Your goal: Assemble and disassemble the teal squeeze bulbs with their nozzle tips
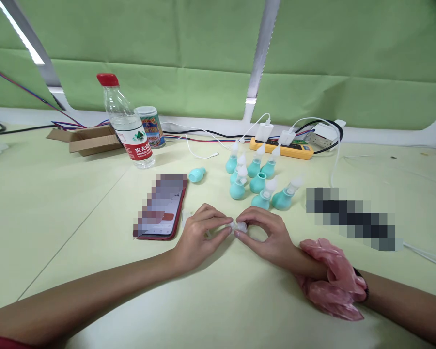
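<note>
Between my two hands, just above the table, is a small translucent plastic piece (241, 227). My left hand (199, 235) pinches its left end with thumb and forefinger. On its other end my right hand (267, 235) closes, thumb below and fingers above. Beyond my hands stand several teal rubber bulbs (237, 189), most topped with clear pointed nozzles (271, 184). One teal bulb (257, 182) among them has an open neck with no nozzle. Another teal bulb (196, 174) lies on its side near the phone. Another clear piece (186, 218) lies partly hidden behind my left hand.
A phone (163, 208) lies left of my hands, and a blurred dark object (352, 218) lies to the right. Farther back are a water bottle (132, 126), a can (151, 127), a cardboard box (94, 140) and a yellow power strip (294, 150) with cables.
</note>
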`<action>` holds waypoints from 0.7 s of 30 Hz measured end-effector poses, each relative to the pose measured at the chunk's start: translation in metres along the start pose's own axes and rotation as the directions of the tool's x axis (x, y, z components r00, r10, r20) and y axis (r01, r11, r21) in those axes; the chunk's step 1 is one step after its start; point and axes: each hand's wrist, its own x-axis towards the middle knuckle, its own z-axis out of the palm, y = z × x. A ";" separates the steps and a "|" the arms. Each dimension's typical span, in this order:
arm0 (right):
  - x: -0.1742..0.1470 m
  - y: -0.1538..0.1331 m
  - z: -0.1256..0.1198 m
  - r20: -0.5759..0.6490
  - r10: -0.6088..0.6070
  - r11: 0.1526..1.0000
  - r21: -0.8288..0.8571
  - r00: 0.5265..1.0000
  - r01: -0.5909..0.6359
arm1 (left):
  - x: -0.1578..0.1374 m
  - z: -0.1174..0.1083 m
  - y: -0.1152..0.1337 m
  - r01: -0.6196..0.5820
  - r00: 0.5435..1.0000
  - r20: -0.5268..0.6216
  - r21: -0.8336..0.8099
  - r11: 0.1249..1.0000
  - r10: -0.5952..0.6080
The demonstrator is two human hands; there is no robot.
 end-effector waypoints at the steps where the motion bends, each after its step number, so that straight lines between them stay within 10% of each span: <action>1: 0.000 0.000 0.000 0.001 0.007 1.000 0.010 1.000 -0.007 | 0.000 0.000 0.000 0.000 1.000 0.000 0.005 1.000 0.000; 21: 0.000 0.002 0.004 -0.054 0.143 0.977 0.170 0.988 -0.132 | -0.001 0.002 -0.003 -0.038 0.999 0.021 0.071 0.997 0.037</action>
